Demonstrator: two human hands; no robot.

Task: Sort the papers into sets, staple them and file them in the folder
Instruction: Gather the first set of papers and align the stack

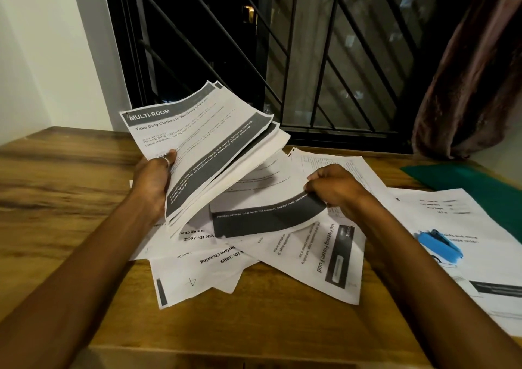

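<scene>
**On the worktop: one hand gathering, one hand picking**

Over the wooden worktop (70,185), the left hand (154,176) grips a splayed sheaf of printed papers (203,142) by its lower left edge. The thumb lies on top and the fingers are underneath, and the top page is headed MULTI-ROOM. The right hand (336,188) has its fingers curled and pinches the right edge of a single sheet with a dark band (268,219). That sheet bows up off the loose papers (296,255) scattered below it. A blue stapler (439,246) lies on more sheets to the right, well apart from both hands. A green folder (466,182) shows at the far right, partly covered by paper.

The sheets look light, limp and slick against one another. The sheaf will probably slide apart unless it is squeezed near one edge and squared up on the worktop. A single sheet is best taken at an edge or corner between thumb and forefinger. It could crease or tear if tugged while other pages weigh on it.
</scene>
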